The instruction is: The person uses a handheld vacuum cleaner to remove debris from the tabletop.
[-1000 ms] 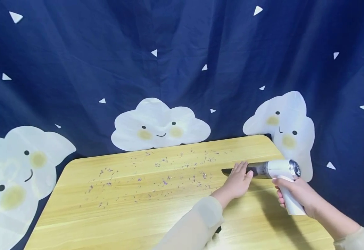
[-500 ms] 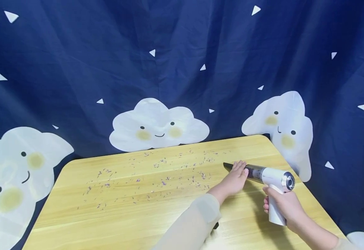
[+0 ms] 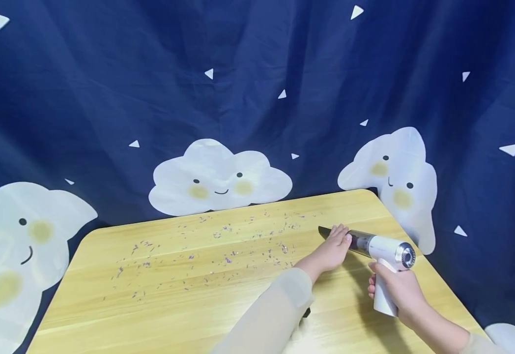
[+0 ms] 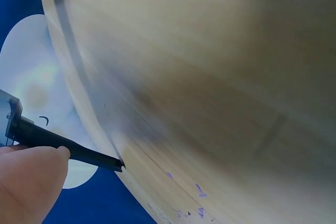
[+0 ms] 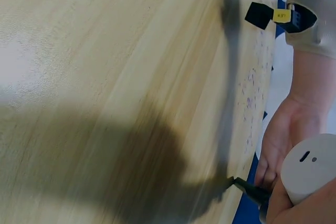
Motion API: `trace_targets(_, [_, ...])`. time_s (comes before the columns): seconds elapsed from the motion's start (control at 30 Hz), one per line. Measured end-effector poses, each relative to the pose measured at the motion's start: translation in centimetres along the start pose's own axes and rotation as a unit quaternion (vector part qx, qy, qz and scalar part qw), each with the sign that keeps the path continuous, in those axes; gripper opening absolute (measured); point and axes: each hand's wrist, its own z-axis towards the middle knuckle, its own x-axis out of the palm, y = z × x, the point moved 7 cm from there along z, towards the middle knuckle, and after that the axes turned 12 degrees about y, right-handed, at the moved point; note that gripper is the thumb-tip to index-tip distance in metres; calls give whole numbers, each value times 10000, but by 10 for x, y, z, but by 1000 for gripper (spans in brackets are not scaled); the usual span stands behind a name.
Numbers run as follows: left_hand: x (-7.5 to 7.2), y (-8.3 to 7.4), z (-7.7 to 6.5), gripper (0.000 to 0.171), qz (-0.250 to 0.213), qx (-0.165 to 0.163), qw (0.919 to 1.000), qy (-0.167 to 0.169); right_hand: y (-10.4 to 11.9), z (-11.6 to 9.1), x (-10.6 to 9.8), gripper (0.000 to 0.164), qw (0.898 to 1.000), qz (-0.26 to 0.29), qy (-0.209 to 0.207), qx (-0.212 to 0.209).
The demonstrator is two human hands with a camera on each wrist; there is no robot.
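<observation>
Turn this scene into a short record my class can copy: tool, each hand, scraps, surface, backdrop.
Tool: white vacuum, dark nozzle pointing left in the head view; contact with the table unclear
Left hand: laid across the vacuum's dark front part
Right hand: grips the handle
Scraps: tiny, mostly purple, scattered left of the nozzle
Surface: light wood-grain table, rounded far corners
Backdrop: blue curtain, white triangles, smiling clouds

handheld vacuum (image 3: 378,247) | white body (image 3: 386,251), dark barrel (image 3: 361,243), black nozzle (image 3: 324,231) | slanted, nozzle pointing left | held over table (image 3: 151,324)
</observation>
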Motion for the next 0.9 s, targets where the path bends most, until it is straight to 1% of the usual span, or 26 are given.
trace_targets(0.17, [-1, -1, 5, 61, -136, 87, 9998, 76, 0, 0, 4, 22, 9997, 210, -140, 35])
trace_targets(0.33, [1, 1, 8, 61, -244, 78, 9996, 139, -1, -1, 7, 20, 9991, 326, -269, 57])
trace_targets(0.47, [2, 3, 11, 62, -236, 67, 9995, 176, -2, 0, 8, 20, 9987, 357, -346, 64])
trace_targets(0.6, [2, 3, 14, 62, -132, 102, 9997, 200, -2, 1, 8, 23, 9986, 359, -370, 69])
trace_targets(0.73, [-1, 4, 18, 62, -30, 126, 9997, 222, -1, 2, 11, 25, 9985, 393, -365, 48])
trace_targets(0.9, [-4, 4, 19, 61, -37, 73, 9994, 322, -1, 5, 15, 27, 9983, 486, -329, -23])
